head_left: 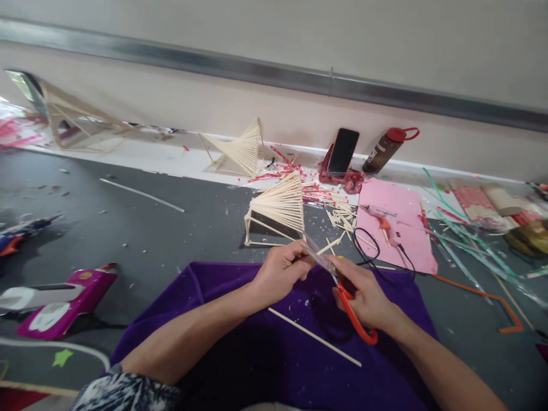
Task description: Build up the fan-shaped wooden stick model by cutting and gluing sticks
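left hand (280, 271): grip clenched, fingertips pinching a thin pale wooden stick piece (302, 256). most of the piece is hidden by the fingers, so i can't tell its length.
right hand (363, 297): grip closed around the orange-handled metal scissors (342, 291), fingers through the loops. the blades point up-left and meet the stick piece right at the left fingertips. can't tell how far the blades are parted.
both hands sit over a purple fleece cloth (240, 365) spread across the lap. a long pale wooden stick (314, 337) lies loose on it, between the forearms.
on the dark grey floor (171, 234) just beyond the hands: a fan-shaped frame of pale sticks (278, 208), with a second similar stick frame (240, 151) further back by the wall.
right of the fan: a pile of short cut sticks (342, 220), then a pink paper sheet (398, 240) with an orange-tipped glue gun (383, 220) on it, and its black looped cord (368, 245) alongside.
a black phone (343, 151) and a brown bottle with red cap (385, 149) lean against the wall.
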